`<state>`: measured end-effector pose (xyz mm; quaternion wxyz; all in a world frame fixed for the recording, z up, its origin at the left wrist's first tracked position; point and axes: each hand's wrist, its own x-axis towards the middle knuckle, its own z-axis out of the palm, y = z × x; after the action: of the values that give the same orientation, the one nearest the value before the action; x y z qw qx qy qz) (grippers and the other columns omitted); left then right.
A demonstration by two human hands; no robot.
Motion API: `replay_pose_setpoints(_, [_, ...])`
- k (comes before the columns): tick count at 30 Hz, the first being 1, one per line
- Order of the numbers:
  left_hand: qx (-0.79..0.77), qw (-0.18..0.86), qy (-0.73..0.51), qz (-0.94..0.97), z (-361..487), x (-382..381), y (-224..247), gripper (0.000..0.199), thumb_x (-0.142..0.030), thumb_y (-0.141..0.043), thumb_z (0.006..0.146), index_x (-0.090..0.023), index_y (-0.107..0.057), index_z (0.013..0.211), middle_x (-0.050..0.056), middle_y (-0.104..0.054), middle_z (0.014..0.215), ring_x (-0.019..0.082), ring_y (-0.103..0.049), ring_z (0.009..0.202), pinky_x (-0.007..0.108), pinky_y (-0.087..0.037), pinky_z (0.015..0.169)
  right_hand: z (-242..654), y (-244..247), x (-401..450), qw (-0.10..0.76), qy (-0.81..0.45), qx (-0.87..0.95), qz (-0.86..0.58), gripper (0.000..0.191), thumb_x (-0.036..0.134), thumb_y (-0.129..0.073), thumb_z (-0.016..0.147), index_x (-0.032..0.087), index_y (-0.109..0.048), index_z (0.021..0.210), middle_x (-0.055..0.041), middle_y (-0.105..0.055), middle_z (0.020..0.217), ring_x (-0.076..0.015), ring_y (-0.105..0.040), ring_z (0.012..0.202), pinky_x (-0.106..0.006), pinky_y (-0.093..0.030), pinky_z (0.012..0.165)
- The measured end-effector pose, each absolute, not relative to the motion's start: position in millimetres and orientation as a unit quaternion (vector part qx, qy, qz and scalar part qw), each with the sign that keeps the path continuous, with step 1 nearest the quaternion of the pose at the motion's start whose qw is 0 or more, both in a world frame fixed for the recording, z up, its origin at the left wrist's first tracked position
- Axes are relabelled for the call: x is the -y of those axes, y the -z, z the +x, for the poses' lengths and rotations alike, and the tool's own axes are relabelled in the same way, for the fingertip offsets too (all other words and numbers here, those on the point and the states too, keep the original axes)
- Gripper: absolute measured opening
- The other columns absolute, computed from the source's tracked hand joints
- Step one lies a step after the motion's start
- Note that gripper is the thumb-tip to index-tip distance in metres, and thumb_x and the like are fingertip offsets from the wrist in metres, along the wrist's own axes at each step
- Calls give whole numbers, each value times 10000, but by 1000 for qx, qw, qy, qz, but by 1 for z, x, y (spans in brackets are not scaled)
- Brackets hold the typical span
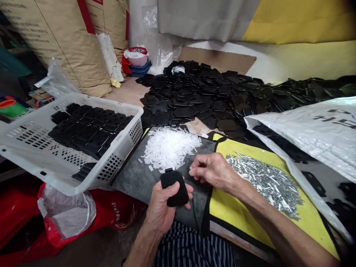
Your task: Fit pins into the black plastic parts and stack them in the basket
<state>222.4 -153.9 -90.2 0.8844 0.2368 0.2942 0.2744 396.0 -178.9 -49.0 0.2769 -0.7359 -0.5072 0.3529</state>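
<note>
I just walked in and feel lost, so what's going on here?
A person's left hand holds a black plate. The right hand is pinched beside it; anything in it is too small to identify. White slivers lie heaped on gray fabric, silver pins on yellow fabric. More black pieces fill part of a white basket and a big pile behind.

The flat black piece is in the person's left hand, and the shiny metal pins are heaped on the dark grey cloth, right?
Not quite: the head view shows the shiny metal pins heaped on the yellow cloth, not the dark grey cloth. The flat black piece is in the left hand.
</note>
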Motion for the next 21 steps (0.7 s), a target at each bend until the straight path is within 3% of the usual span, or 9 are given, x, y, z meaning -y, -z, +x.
replay_pose_setpoints(3, [-263, 899, -217, 274, 218, 157, 97, 153, -175, -624, 750, -64, -573, 843, 126, -674, 645, 190, -609, 490, 262, -495, 384, 382, 41, 195, 397, -516, 390, -651, 112, 214, -641, 653, 131, -568, 670, 1, -566, 521, -105, -519, 447, -211, -428, 451])
replay_pose_setpoints(6, [-207, 923, -168, 277, 213, 160, 104, 186, -159, -613, 731, -63, -562, 882, 130, -674, 626, 191, -606, 448, 259, -490, 346, 375, 45, 204, 452, -529, 388, -604, 80, 180, -640, 656, 114, -598, 673, 14, -540, 524, -72, -482, 472, -181, -396, 467])
replay_pose_setpoints(12, [-151, 942, -127, 273, 210, 168, 110, 217, -141, -605, 726, -76, -556, 927, 136, -682, 644, 198, -628, 466, 252, -504, 358, 368, 53, 217, 466, -508, 406, -600, 81, 176, -605, 703, 111, -654, 704, 9, -554, 568, -75, -484, 540, -179, -390, 513])
replay_pose_setpoints(21, [-126, 949, -93, 272, 215, 176, 110, 233, -199, -651, 695, -64, -575, 869, 123, -665, 632, 222, -636, 490, 309, -530, 410, 379, 56, 227, 465, -572, 344, -581, 155, 181, -690, 605, 86, -632, 713, -12, -577, 500, -92, -525, 441, -186, -415, 443])
